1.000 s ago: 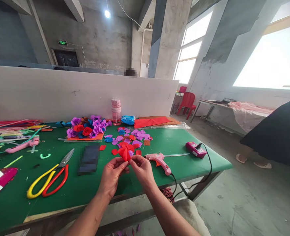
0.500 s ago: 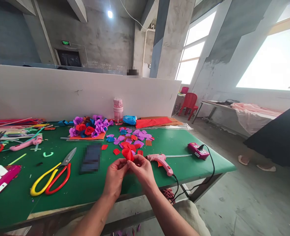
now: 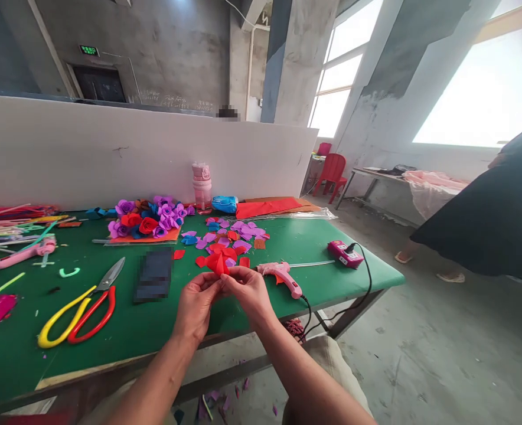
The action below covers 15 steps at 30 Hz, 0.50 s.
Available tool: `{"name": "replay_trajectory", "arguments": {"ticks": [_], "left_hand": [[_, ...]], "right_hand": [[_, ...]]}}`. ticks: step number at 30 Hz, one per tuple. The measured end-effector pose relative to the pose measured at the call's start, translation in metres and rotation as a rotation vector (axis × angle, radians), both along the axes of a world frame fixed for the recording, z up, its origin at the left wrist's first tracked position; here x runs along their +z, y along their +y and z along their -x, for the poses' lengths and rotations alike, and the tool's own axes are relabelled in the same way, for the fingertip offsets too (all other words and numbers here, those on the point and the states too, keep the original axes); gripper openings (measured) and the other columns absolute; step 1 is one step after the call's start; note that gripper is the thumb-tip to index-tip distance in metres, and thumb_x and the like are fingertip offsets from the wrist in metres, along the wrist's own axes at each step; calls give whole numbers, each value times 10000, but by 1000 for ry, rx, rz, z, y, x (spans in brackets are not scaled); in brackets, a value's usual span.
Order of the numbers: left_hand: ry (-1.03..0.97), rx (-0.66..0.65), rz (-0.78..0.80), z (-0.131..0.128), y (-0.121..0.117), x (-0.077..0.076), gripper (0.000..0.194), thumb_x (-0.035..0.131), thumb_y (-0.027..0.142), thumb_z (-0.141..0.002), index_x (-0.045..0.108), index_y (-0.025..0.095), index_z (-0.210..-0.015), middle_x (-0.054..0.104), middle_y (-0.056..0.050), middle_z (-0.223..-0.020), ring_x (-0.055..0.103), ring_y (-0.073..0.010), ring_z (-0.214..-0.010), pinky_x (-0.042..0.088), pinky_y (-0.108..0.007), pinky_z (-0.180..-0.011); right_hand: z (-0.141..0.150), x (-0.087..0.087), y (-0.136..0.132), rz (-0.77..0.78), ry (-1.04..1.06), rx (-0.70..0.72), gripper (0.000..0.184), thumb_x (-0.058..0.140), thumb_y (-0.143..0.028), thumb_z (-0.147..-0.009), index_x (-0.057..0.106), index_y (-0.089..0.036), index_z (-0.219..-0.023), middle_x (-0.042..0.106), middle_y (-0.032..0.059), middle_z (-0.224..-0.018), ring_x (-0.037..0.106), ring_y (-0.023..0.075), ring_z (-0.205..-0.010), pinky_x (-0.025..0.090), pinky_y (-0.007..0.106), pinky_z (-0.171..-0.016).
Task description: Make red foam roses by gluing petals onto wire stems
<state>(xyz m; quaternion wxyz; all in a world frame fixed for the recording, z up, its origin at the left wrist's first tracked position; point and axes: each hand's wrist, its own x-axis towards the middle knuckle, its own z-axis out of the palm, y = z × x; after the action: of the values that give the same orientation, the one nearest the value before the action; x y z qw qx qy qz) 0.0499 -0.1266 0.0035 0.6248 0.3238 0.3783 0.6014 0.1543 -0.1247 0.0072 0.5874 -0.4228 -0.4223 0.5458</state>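
Observation:
Both my hands meet over the table's front part, pinching a red paper flower (image 3: 217, 262) from below. My left hand (image 3: 198, 300) has its thumb and fingers closed on the flower's base, and my right hand (image 3: 247, 290) grips it from the other side. The fingertips hide the lower end of the flower. Just right of my right hand lies a pink glue gun (image 3: 283, 275) with a glue stick in its back. Loose purple, red and blue paper petals (image 3: 243, 229) are scattered behind the hands.
Yellow-and-red scissors (image 3: 86, 307) and a dark blurred rectangle (image 3: 153, 274) lie to the left. Finished paper roses (image 3: 150, 218) are heaped farther back beside a pink bottle (image 3: 202, 189). A magenta power socket (image 3: 345, 254) sits near the right edge. A person in a dark skirt (image 3: 486, 212) stands at right.
The view has shifted, so the table sits slightly higher and more to the left. Both hands still pinch the red flower, which now looks more folded. The person at right has come further into view.

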Motion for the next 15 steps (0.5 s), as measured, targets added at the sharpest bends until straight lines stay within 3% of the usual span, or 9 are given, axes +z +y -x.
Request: {"name": "replay_trajectory", "arguments": {"ticks": [15], "left_hand": [[-39, 49, 27, 1, -1, -2, 278, 823, 232, -503, 663, 128, -706, 676, -7, -668, 591, -101, -598, 504, -256, -672]], "right_hand": [[4, 2, -4, 26, 157, 46, 178, 711, -238, -599, 664, -151, -747, 638, -9, -666, 524, 94, -564, 426, 231, -598]]}}
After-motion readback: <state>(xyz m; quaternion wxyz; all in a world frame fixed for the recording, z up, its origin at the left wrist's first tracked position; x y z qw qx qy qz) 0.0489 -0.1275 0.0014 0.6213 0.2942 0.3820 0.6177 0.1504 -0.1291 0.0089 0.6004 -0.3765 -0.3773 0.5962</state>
